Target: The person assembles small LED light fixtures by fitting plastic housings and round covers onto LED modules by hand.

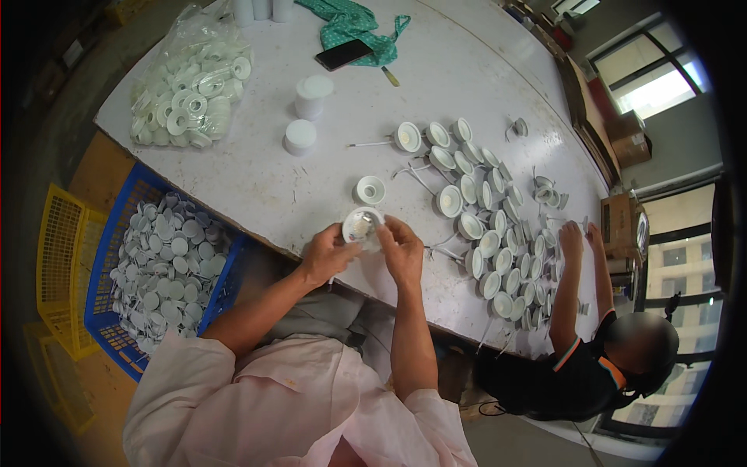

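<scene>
Over the table's near edge, my left hand [331, 255] grips a white round downlight [360, 224] by its side, its open face turned up. The fingers of my right hand [401, 251] are pinched at the downlight's right rim; whether a small part sits between them is too blurred to tell. Small dark and light details show inside the downlight's cup. Just beyond it lies a single white ring-shaped housing [369, 191]. Farther off stand two short stacks of white discs, a nearer stack [300, 137] and a farther stack [314, 87].
Many wired downlights [489, 244] crowd the table's right side, where a co-worker's hands [582, 236] reach in. At left are a clear bag of white rings [187, 105] and a blue crate [117, 261] of white discs. A phone [343, 54] lies by a green cloth [366, 27].
</scene>
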A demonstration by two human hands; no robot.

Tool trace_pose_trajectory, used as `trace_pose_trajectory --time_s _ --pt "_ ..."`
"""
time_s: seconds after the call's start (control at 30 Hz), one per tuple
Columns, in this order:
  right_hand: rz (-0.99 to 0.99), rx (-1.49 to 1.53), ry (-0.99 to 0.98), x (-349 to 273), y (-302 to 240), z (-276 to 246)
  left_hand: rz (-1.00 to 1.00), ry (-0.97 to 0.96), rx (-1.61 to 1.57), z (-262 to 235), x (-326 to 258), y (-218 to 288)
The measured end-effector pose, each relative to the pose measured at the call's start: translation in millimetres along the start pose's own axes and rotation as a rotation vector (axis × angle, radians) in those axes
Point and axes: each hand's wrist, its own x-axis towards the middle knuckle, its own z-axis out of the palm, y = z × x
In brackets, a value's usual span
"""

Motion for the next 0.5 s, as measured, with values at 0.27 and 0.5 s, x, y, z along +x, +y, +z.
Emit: trace_pose_trajectory --time_s 0.27,0.5 --pt "-0.464 -0.46 0.002 61 3 22 0.003 0.059 -0.065 -35 -16 6" --pt "-0.46 -0.537 -0.048 70 4 29 -0.005 0.084 -0.067 -39 -17 4"
